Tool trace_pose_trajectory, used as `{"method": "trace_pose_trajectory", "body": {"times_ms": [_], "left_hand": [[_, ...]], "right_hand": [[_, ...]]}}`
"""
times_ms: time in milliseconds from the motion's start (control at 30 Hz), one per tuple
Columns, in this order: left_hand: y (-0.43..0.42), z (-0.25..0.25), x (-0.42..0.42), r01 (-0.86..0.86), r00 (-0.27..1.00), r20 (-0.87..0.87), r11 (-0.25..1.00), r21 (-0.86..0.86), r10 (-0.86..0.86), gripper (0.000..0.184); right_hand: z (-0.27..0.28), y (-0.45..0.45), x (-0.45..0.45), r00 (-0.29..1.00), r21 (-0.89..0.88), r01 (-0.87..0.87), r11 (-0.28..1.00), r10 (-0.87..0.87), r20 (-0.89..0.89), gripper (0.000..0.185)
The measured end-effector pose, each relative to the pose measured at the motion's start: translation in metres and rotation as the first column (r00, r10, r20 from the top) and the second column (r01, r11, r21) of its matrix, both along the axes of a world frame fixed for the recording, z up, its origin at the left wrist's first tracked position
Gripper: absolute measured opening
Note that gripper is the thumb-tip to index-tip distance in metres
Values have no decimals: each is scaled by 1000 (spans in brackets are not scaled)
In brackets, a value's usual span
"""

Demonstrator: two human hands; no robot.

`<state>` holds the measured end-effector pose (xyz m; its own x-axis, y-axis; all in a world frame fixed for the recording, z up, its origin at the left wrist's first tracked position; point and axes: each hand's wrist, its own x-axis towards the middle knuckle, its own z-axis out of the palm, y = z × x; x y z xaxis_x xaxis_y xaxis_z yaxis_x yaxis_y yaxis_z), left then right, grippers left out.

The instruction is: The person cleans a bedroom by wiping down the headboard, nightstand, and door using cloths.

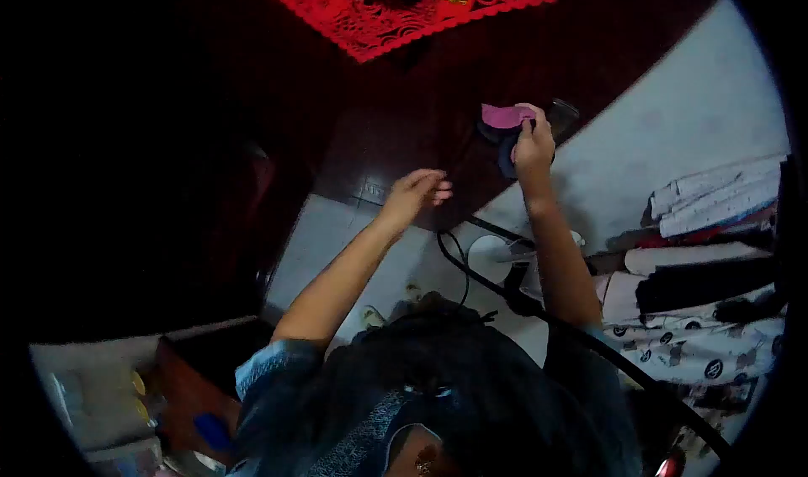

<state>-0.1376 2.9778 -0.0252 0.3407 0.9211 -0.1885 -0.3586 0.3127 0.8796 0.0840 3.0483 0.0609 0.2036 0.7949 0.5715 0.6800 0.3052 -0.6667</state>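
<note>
- Right of the frame's centre, the right hand [535, 147] has its fingers clamped on a bundle of soft pink [502, 117] and dark blue material [507, 159], over the glossy dark red surface [404, 132].
- At centre, the left hand [412, 196] hovers, fingers loosely bent, slightly apart.

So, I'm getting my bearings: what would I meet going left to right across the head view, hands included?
Pale container → blue object → left hand → right hand → piled fabrics
</note>
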Motion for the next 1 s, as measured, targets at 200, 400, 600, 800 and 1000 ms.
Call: {"method": "trace_pose_trajectory", "body": {"times_ms": [200, 400, 600, 800, 1000], "left_hand": [[10, 47, 53, 6, 812, 548, 936, -353, 201, 60], [41, 37, -8, -567, 709, 454, 819, -88, 540, 37], [130, 37, -6, -840, 341, 103, 254, 479, 934, 53], [72, 10, 79, -238, 396, -258, 370, 898, 881, 69], [114, 48, 26, 252, 373, -189, 96, 963, 908, 71]], "right_hand": [[13, -39, -64, 901, -288, -414, 863, 435, 8, 31], [76, -67, -34, 700, 94, -593, 799, 455, 551, 43], [120, -35, 54, 970, 417, 88, 905, -174, 173, 63], [112, -17, 43, 871, 471, 170, 865, -356, 340, 73], [128, -16, 44, 975, 353, 3, 936, 76, -210, 64]]}}
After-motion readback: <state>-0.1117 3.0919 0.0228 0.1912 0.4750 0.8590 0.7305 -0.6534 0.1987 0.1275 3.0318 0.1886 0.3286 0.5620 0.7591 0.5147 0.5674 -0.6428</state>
